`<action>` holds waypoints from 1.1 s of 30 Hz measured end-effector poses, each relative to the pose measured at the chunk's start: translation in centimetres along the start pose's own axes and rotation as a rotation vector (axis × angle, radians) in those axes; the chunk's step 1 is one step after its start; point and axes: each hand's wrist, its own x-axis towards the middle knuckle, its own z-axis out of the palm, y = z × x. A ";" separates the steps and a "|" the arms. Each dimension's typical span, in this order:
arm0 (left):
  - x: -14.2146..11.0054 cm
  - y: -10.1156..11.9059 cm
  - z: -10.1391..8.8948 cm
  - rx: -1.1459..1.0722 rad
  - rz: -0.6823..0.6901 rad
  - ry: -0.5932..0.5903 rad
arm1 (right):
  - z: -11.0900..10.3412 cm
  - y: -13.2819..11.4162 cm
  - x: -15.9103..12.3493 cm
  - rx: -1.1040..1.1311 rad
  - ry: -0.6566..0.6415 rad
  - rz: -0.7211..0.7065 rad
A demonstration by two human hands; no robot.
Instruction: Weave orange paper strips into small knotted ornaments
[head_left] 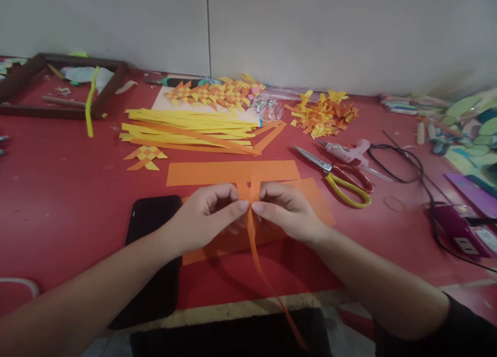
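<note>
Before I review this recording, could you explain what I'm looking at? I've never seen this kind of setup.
There is no robot here: a person works bare-handed, and the single picture comes from a camera on their head, looking forward and down. The left hand and right hand pinch an orange paper strip, whose end hangs past the edge of the red table. On it lie wide orange paper, yellow and orange strips, a small woven piece, scissors and a black phone.

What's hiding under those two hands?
Orange paper pokes out from under the left hand and right hand, on the red table. Whatever they cover can't be seen.
</note>
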 end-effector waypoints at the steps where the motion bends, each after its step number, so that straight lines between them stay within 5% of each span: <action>1: 0.0 0.0 0.0 0.000 0.001 0.005 | 0.0 0.0 0.0 -0.014 0.003 -0.005; 16: 0.0 -0.3 0.0 -0.053 0.005 0.046 | 0.3 0.3 0.2 -0.111 0.090 -0.146; 20: 0.0 -0.3 -0.1 -0.075 -0.007 0.072 | 0.1 0.4 0.1 -0.085 0.103 -0.133; 26: -0.1 -0.2 0.0 -0.019 0.020 -0.059 | 0.1 0.2 0.0 0.006 0.111 -0.038; 33: -0.1 0.0 0.1 0.026 0.026 0.011 | 0.1 -0.2 -0.1 0.071 -0.023 0.020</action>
